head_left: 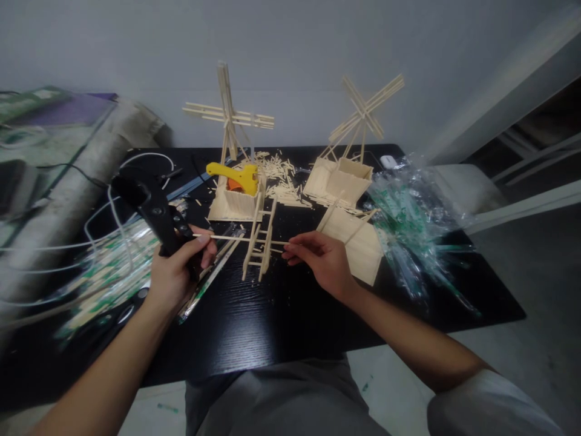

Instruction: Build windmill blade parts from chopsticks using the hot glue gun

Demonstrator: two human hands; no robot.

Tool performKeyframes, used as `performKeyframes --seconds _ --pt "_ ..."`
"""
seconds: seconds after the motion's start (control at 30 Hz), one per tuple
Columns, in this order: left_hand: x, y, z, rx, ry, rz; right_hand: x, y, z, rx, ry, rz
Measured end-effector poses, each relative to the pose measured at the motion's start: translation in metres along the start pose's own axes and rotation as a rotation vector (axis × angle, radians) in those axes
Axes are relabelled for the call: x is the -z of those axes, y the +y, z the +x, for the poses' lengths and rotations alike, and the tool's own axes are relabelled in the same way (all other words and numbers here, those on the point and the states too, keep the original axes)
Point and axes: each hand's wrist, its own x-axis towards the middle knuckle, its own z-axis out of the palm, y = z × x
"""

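Note:
Between both hands a thin wooden stick (231,238) runs level above a small wooden ladder (258,248). My left hand (181,260) is closed around a bulky black hand tool (157,212), its exact kind unclear, and its thumb and forefinger pinch the stick's left end. At the right end, my right hand (322,257) pinches the same stick between thumb and fingertips. A flat wooden panel (358,248) with sticks across it lies just right of that hand. The ladder leans toward a wooden model base (233,206), where a yellow glue gun (236,177) rests.
Two stick windmills, with left blades (228,115) and right blades (365,112), stand at the back. Short stick pieces (284,175) are scattered between them. Plastic wrappers (408,212) lie right; packed sticks (122,260) and white cables (113,212) lie left on the black table (254,327).

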Motion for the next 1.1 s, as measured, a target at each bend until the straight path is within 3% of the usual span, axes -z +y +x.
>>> performKeyframes --seconds 0.37,0.6,0.97,1.1 --pt "0.009 -0.008 -0.003 -0.071 -0.074 0.167 0.001 -0.006 -0.003 -0.010 -0.028 -0.168" --pt "0.011 -0.010 -0.002 -0.085 -0.063 0.211 0.000 -0.007 0.000 -0.021 0.006 -0.139" --pt "0.009 -0.007 -0.001 -0.047 -0.018 0.178 0.005 0.001 0.005 0.130 0.044 -0.083" --pt "0.011 -0.007 -0.001 -0.032 -0.035 0.186 0.005 0.004 0.004 0.180 -0.011 -0.064"
